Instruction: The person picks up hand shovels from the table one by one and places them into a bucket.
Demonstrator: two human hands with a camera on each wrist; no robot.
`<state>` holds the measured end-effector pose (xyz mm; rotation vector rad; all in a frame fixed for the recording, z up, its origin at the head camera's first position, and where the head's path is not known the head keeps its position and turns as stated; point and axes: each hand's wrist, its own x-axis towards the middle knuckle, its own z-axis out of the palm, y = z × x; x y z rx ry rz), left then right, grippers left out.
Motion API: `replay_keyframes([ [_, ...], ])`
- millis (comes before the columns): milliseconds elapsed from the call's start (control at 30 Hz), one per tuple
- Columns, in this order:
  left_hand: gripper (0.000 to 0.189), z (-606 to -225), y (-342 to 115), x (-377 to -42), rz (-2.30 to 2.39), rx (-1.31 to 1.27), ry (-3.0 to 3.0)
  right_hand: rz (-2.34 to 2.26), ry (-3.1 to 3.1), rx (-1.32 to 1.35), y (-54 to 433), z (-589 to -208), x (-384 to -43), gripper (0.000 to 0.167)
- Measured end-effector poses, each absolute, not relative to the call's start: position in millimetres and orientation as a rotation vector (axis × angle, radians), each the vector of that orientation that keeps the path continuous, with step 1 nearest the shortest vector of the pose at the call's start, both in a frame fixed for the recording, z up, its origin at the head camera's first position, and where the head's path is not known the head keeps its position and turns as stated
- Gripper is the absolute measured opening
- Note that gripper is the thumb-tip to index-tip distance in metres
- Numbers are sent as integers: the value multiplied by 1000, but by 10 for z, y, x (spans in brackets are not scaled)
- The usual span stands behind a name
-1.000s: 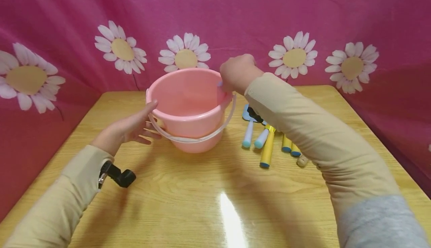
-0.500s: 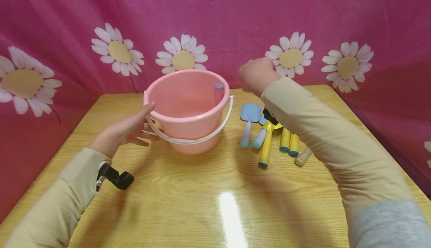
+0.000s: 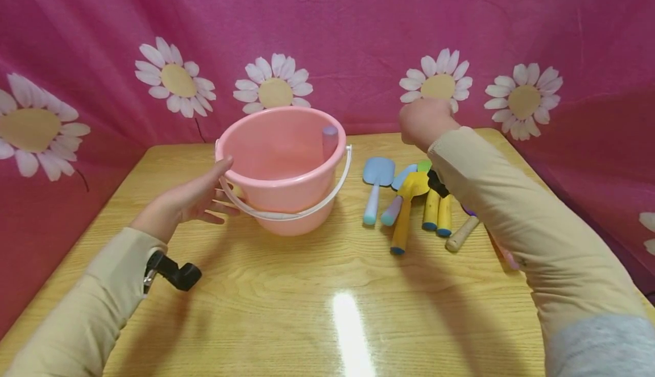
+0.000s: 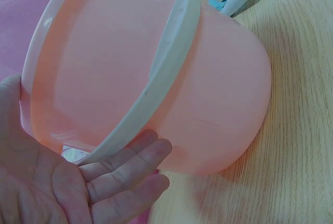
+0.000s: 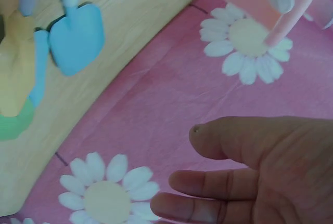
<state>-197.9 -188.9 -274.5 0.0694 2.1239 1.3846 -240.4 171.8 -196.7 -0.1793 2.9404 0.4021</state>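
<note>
A pink bucket [image 3: 294,186] stands upright on the table, its white handle [image 3: 307,211] hanging down in front. My left hand [image 3: 191,201] touches the bucket's left side, thumb at the rim and the other fingers loosely extended by the handle [image 4: 140,104]. Inside the bucket, a purple tool handle [image 3: 330,141] leans against the right wall; its lower end is hidden. My right hand [image 3: 427,122], holding nothing, is in the air right of the bucket. The right wrist view shows its relaxed fingers [image 5: 203,208]. Below it lie a blue shovel [image 3: 378,172] and a yellow trowel [image 3: 409,198].
Two yellow handles [image 3: 437,215], a wooden handle [image 3: 463,233] and a partly covered pink item [image 3: 506,255] lie at the right, near the right sleeve. Behind the wooden table [image 3: 286,297] hangs a pink cloth with daisies [image 3: 353,36].
My right hand has moved from the bucket's right rim out to the right, leaving the purple-handled tool in the bucket. The left hand stays at the bucket.
</note>
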Motion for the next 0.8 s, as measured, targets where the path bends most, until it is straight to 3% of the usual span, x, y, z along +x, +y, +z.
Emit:
replay_keyframes([
  [800, 91, -2752, -1909, -1985, 1379, 76, 2121, 231, 2907, 31, 2394, -2370, -2356, 15],
])
